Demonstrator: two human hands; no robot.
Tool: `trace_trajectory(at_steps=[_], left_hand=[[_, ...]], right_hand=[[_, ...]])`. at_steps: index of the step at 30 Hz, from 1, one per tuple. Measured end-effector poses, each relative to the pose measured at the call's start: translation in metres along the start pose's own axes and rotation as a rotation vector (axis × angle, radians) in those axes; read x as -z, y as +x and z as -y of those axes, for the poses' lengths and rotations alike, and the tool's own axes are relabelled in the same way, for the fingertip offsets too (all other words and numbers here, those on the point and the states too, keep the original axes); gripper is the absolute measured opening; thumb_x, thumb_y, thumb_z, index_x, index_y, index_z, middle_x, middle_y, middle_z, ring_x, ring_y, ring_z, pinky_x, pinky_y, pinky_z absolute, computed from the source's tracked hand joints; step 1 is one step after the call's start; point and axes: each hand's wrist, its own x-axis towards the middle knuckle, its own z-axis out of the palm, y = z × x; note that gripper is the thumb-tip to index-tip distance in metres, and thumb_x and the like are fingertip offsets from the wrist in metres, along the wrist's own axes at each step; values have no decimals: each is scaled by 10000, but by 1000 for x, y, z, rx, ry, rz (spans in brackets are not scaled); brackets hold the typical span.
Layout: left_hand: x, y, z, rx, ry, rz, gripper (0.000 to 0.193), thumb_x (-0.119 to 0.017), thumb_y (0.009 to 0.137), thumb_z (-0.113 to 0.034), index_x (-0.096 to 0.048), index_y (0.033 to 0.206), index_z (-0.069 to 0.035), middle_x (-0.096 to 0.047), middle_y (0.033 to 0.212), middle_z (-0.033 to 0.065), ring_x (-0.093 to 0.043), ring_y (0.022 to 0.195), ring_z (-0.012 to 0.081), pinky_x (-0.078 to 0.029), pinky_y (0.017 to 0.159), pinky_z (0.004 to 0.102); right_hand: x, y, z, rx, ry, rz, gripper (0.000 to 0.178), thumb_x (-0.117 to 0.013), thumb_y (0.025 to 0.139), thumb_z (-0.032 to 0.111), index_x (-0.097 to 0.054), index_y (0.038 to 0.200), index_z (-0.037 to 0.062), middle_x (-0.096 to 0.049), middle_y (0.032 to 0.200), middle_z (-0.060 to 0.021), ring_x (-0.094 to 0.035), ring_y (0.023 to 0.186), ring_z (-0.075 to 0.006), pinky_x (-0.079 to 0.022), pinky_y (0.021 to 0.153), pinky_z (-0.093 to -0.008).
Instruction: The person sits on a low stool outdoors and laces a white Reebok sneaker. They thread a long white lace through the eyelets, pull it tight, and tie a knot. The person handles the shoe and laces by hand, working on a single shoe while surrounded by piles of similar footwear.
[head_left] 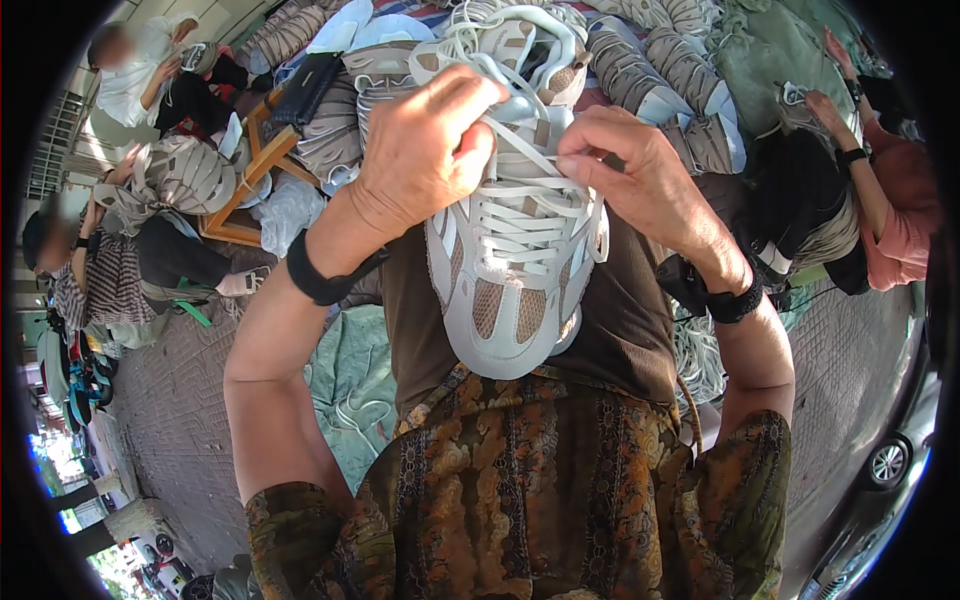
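Note:
A grey and beige sneaker (487, 345) rests on my lap, its toe pointing toward me. White shoelace (520, 240) crosses its tongue in several rows. My left hand (430, 150) is closed at the upper left of the lacing, on a shoelace near the eyelets; its fingertips are partly hidden. On the other side, my right hand (625, 165) pinches a strand of the lace between thumb and forefinger. Just beyond my hands lies another beige sneaker (572, 82) with loose white laces over it.
Stacked beige sneakers (650, 75) lie ahead. A wooden frame (245, 200) and a dark pouch (307, 87) are at the left. Bundled white laces (700, 355) lie by my right side. People sit at both sides, one in a pink top (905, 190) handling a shoe.

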Motion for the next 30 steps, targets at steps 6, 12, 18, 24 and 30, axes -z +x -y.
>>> trace_trajectory(at_steps=[6,12,18,24,30], left_hand=[[30,7,-13,448,-586,484,195,-585,891,-10,-651,1074,-9,-682,940,11,-635,821,70,-522,717,260],[40,-2,-7,531,-714,511,183,-602,891,-11,-663,1064,-9,-663,980,7,-629,863,63,-507,736,219],[30,0,-1,523,-691,477,163,-613,897,-41,-671,1046,-9,-673,944,19,-628,843,65,-510,731,225],[28,3,6,574,-811,477,190,-613,891,-43,-669,1067,0,-691,892,45,-626,784,81,-517,715,237],[28,5,11,584,-753,265,219,-584,912,-23,-661,1114,13,-701,920,60,-615,837,92,-501,787,228]], right_hand=[[3,-7,-6,-87,238,11,161,-601,987,140,-605,933,-11,-576,874,13,-502,841,-66,-435,775,-241],[7,-24,7,-78,279,27,182,-573,994,159,-599,922,-5,-596,919,-4,-508,878,-78,-415,820,-240],[9,-33,1,-180,655,-56,220,-580,988,228,-609,889,33,-582,939,-10,-508,901,-96,-388,844,-250],[4,-22,-22,-255,346,-212,125,-604,963,135,-626,949,13,-613,968,-33,-558,886,-127,-433,834,-275],[-7,-41,-19,126,-195,-414,223,-663,793,-32,-638,1003,39,-642,974,-127,-624,895,-340,-510,787,-407]])
